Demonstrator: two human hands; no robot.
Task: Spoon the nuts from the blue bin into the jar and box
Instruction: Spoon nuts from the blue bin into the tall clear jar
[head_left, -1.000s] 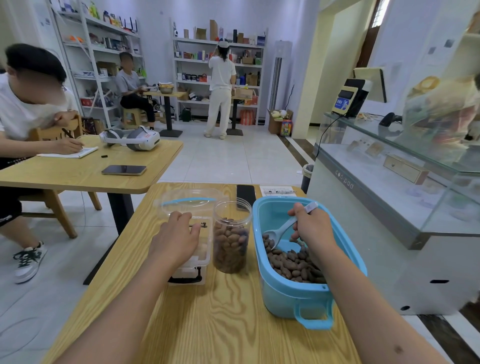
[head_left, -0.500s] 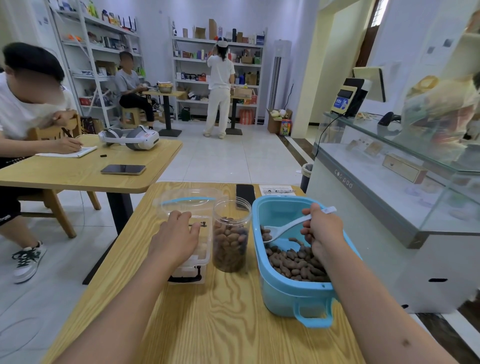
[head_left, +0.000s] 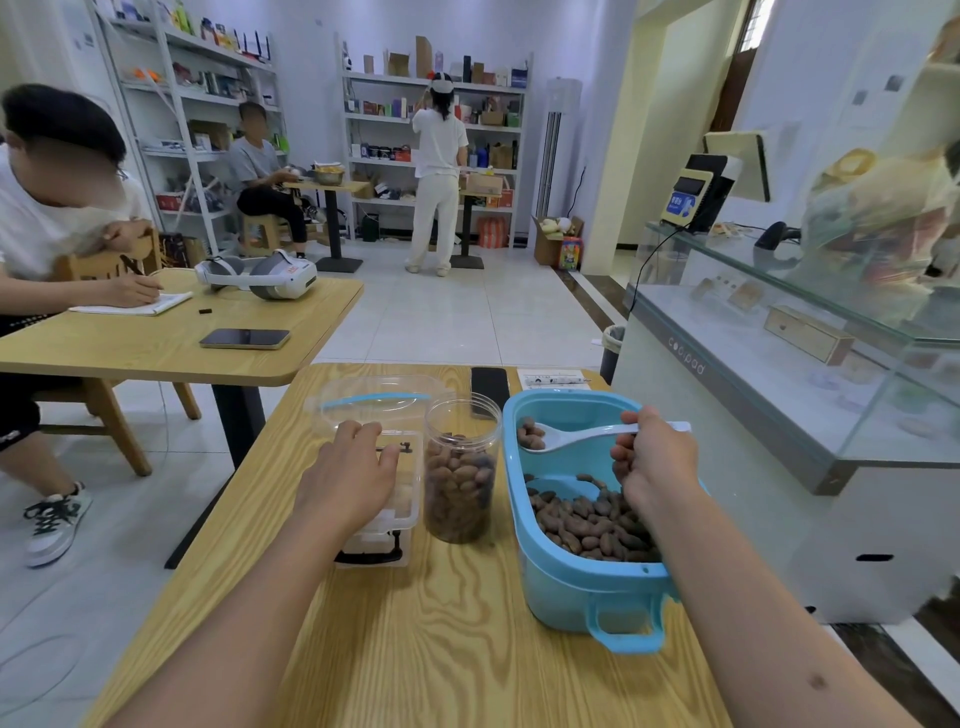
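Roughly midway — jar (head_left: 460, 483) about 2/3 full, bin (head_left: 582, 582) well stocked; right hand (head_left: 655, 462) pinches a loaded spoon (head_left: 576, 437), left hand (head_left: 349, 478) rests loosely curled on the box (head_left: 399, 512).

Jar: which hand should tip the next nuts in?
Right. The right hand already holds the loaded spoon over the blue bin, beside the jar; the left hand rests on the box.
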